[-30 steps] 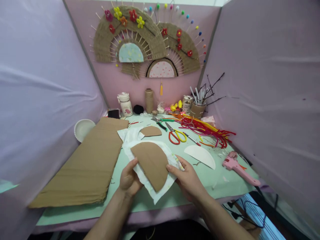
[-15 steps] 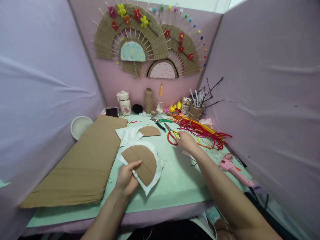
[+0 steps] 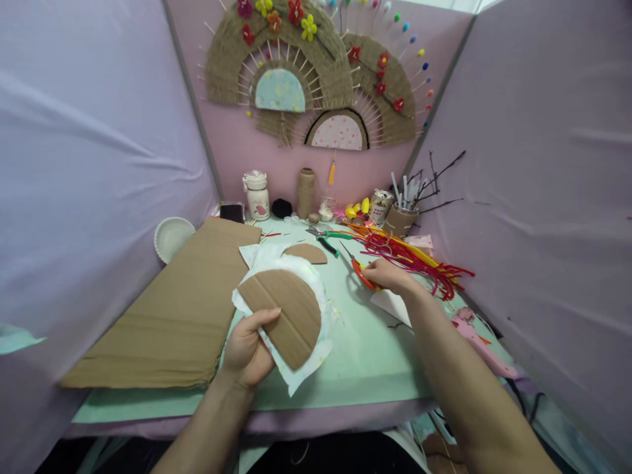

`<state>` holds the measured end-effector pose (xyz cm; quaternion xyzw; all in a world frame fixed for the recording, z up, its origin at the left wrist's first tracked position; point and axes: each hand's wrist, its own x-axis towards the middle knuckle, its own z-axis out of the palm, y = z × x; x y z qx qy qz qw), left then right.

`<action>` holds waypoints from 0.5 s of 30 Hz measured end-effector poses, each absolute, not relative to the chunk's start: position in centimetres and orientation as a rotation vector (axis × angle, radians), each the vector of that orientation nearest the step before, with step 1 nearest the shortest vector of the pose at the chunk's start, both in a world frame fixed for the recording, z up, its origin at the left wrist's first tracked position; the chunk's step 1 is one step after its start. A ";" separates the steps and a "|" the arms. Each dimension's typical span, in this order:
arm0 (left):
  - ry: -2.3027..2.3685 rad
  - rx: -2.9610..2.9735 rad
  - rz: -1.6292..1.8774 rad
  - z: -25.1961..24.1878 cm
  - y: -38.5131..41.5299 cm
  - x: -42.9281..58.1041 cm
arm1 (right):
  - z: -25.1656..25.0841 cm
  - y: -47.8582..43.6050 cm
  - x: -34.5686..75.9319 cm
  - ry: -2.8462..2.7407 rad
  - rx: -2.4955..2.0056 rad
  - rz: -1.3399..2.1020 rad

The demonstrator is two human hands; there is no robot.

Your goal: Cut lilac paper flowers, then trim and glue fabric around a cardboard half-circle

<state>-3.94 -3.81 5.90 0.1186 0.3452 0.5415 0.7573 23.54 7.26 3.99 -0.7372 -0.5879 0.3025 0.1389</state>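
My left hand [image 3: 251, 345] grips a cardboard half-disc [image 3: 286, 313] by its straight edge, the thumb lying on top. Pale fabric [image 3: 322, 349] backs the half-disc and sticks out as an uneven border around the curve. To the right, my right hand [image 3: 388, 275] is closed on the orange and yellow handles of a pair of scissors [image 3: 360, 268], whose blades point away to the upper left. A second, smaller cardboard half-disc [image 3: 309, 253] and a fabric scrap [image 3: 248, 255] lie just behind the held piece.
A large cardboard sheet [image 3: 168, 316] covers the table's left side. Green-handled pliers [image 3: 328, 240] lie behind the scissors. Bundled red and yellow pipe cleaners [image 3: 415, 260] and a pink glue gun [image 3: 481, 342] are at right. A twine spool [image 3: 306, 193] and a white bottle [image 3: 257, 196] stand at the back.
My right hand has picked up the scissors, turning them and shifting slightly right. The half-disc in my left hand is raised a little closer. The camera view has shifted.
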 end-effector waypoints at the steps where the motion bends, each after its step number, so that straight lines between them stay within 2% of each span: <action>1: 0.728 0.279 1.198 6.7 -4.1 -3.9 | 4.0 5.8 23.7 -1.666 -2.046 0.924; 6: 0.694 0.323 1.166 8.0 -4.0 -3.0 | 2.8 -2.8 22.1 -1.443 -1.650 1.031; 8: 0.730 0.296 1.111 7.4 -3.2 -2.8 | 1.6 -5.6 21.3 -1.209 -1.299 1.255; 10: 0.763 0.287 1.102 6.9 -2.4 -2.8 | 0.2 -7.9 20.9 -1.139 -1.087 1.314; 15: 0.797 0.382 1.214 8.3 -1.7 -3.6 | -2.0 -11.7 21.2 -1.285 -1.003 1.408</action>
